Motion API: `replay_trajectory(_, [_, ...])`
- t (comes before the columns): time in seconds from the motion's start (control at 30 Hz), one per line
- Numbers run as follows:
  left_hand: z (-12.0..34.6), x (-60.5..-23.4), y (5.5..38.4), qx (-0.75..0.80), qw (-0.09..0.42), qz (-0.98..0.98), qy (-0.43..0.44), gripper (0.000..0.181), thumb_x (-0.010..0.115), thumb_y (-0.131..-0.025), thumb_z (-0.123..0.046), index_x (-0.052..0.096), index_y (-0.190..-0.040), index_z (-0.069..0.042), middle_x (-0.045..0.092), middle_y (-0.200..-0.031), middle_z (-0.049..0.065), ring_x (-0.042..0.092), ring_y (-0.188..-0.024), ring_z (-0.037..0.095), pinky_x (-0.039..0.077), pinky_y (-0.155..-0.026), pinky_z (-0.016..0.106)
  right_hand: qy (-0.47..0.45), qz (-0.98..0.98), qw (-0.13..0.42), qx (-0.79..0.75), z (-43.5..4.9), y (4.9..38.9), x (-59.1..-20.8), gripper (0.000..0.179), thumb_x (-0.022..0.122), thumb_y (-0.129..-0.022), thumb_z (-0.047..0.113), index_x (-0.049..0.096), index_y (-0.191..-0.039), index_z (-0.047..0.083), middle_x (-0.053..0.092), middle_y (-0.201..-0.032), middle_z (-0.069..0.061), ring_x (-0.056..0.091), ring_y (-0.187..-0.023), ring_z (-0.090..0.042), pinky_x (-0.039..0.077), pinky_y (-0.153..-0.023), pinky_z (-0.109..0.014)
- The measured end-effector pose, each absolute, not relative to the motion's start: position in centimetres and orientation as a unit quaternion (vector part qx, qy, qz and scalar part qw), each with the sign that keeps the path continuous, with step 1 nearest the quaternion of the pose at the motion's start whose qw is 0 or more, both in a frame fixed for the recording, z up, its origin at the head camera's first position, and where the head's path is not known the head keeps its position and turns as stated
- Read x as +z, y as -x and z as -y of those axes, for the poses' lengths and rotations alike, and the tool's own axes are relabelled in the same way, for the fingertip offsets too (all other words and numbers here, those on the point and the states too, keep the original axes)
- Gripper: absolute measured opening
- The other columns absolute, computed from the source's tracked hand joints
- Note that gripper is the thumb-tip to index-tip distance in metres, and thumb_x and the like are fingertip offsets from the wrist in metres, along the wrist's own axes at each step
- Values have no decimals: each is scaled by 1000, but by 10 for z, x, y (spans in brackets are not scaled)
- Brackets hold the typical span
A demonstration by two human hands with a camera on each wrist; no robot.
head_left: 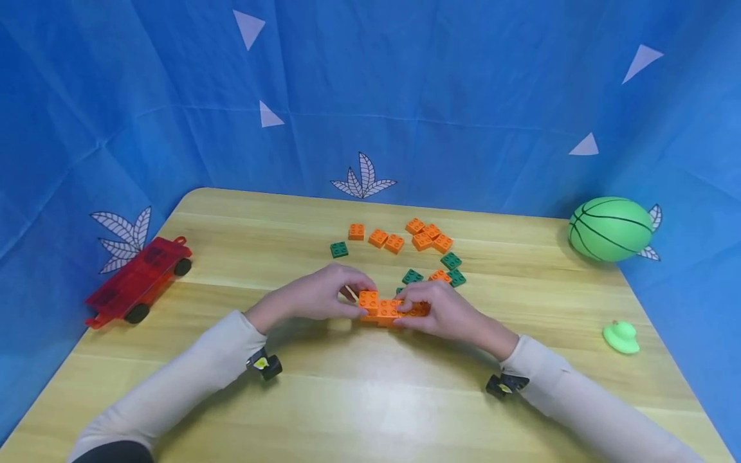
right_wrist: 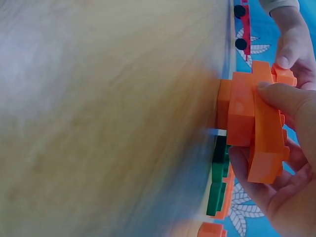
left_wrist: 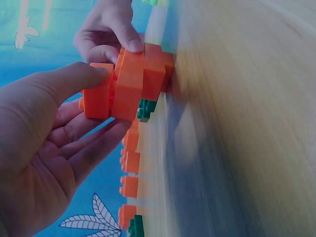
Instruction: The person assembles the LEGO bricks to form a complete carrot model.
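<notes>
Brick assembly: we are finding the stepped orange assembly point(head_left: 389, 310) between the two hands, on the near side of the loose bricks; its layers are overlapping with offsets, and we are not able to tell whether the lowest is touching the table point(head_left: 376, 399).
Small top brick: the small orange brick point(head_left: 368, 302) is sitting at the assembly's left end; in the left wrist view studs are showing in a narrow gap beneath it, so we are judging it not fully seated.
Left hand: the left hand point(head_left: 324, 292) is pinching the small orange brick, thumb on the near face, fingers bending behind; we are reading this as an alignment grip, leaving the studs on top uncovered.
Right hand: the right hand point(head_left: 442, 308) is grasping the assembly's right part, thumb on the near side, fingers curling around the far side; this is probably bracing the layers against the left hand's pressure.
Loose stock: we are seeing orange bricks point(head_left: 378, 238) and green bricks point(head_left: 451, 260) lying scattered just beyond the hands, likely for easy reach while the near side is giving working room.
Table edges: a red toy car point(head_left: 139, 280) is standing at the left, a green ball point(head_left: 610, 229) at the far right and a green duck point(head_left: 621, 337) at the right, all sitting well apart from the handwork.
</notes>
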State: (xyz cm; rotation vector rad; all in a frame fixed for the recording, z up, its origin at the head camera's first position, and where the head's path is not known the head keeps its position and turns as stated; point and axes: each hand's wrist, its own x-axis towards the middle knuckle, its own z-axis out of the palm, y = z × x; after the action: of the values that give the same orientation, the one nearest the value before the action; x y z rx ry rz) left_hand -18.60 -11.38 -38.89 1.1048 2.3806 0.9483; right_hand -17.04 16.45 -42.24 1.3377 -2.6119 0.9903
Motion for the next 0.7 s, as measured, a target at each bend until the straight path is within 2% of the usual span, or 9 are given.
replay_trajectory(0.3, [110, -387, 183, 326, 177, -841, -394, 36, 75, -93, -17, 68, -127, -7, 70, -124, 7, 71, -109, 17, 59, -90, 24, -434, 840, 10, 327, -164, 173, -422, 17, 86, -85, 25, 72, -76, 24, 77, -98, 7, 73, -94, -10, 60, -82, -29])
replay_trajectory(0.7, [111, -390, 182, 319, 179, -841, -398, 35, 72, -94, -17, 70, -128, -9, 66, -111, 1, 67, -106, 11, 58, -91, 22, -429, 838, 4, 337, -164, 172, -421, 17, 86, -85, 22, 72, -75, 24, 78, -98, 6, 73, -93, -11, 59, -81, -29])
